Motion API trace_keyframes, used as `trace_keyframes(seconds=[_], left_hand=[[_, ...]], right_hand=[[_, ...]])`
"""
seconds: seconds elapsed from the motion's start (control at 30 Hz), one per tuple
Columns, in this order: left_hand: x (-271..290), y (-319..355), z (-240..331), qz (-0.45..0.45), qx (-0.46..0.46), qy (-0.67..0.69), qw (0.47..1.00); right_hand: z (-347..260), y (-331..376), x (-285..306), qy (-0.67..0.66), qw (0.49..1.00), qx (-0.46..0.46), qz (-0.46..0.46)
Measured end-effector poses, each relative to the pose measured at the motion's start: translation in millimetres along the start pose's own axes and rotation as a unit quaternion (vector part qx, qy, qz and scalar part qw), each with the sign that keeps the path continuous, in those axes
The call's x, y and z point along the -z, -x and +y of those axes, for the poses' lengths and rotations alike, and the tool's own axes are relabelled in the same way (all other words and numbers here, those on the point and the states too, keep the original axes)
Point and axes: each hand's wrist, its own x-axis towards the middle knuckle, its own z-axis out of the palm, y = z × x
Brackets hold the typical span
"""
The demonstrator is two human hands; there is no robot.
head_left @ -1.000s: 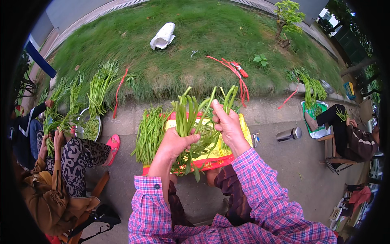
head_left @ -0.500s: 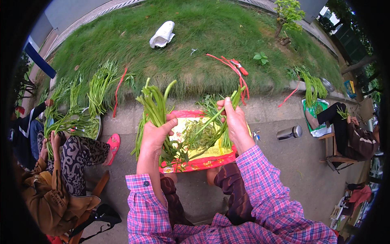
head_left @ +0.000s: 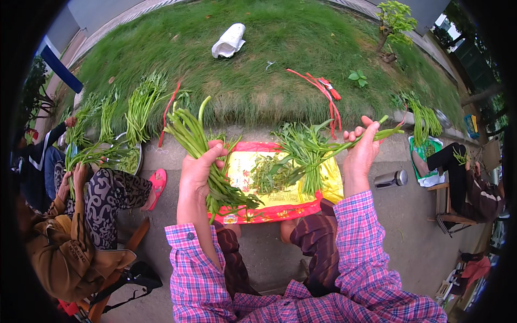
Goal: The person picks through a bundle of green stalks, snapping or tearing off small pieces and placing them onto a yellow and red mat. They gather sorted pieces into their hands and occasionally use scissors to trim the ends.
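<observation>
My left hand (head_left: 195, 173) is closed round a thick bunch of water spinach (head_left: 188, 132); its stems point up and away, and its leaves hang down below the fist. Over to the right, my right hand (head_left: 362, 156) grips a few water spinach stalks (head_left: 335, 147), their cut ends sticking out past the fingers and their leafy ends reaching left. Between the hands lies a yellow and red plastic sack (head_left: 242, 171), spread in front of my knees. On it rest a leafy heap of water spinach (head_left: 308, 167) and a small pile of trimmed bits (head_left: 267, 175).
At left, one person holds greens (head_left: 86, 156) beside a metal basin (head_left: 139, 156); another person sits behind. More bunches (head_left: 141, 110) lie along the grass edge. Red ties (head_left: 323, 89) and a white bag (head_left: 230, 42) lie on the grass. A steel flask (head_left: 391, 179) lies at right, near another seated person.
My right hand has moved right, away from the left hand, with the stalks now stretched sideways. My left hand still holds its bunch, now tilted further left.
</observation>
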Motion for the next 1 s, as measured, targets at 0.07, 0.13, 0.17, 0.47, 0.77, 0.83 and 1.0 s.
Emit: trace_keyframes(seconds=[0.07, 0.13, 0.17, 0.47, 0.77, 0.83, 1.0], left_hand=[[4.2, -1.6, 1.4, 0.026, -0.007, 0.007, 1.0], [6.1, -2.6, 2.9, 0.027, -0.004, 0.011, 1.0], [6.8, -4.0, 1.3, 0.013, 0.002, 0.014, 1.0], [-45.4, 8.2, -28.4, -0.148, 0.087, -0.041, 0.984], [-66.9, 22.1, -26.6, -0.202, 0.075, -0.07, 0.974], [-64.7, 23.8, -23.8, -0.2, 0.065, -0.051, 0.976], [-49.6, 10.8, -25.1, -0.155, 0.072, -0.031, 0.985]], right_hand=[[-1.4, -10.7, 11.7, 0.002, 1.0, 0.005, 0.014], [-0.9, -10.7, 10.5, 0.074, 0.997, 0.027, 0.004], [3.0, -7.9, 8.8, 0.126, 0.992, 0.026, -0.007], [35.6, 84.2, -37.9, 0.178, 0.893, -0.253, -0.325], [37.9, 87.4, -35.7, 0.226, 0.863, -0.26, -0.368], [32.6, 88.5, -39.9, 0.201, 0.867, -0.275, -0.365], [45.3, 78.2, -33.9, 0.223, 0.892, -0.241, -0.31]])
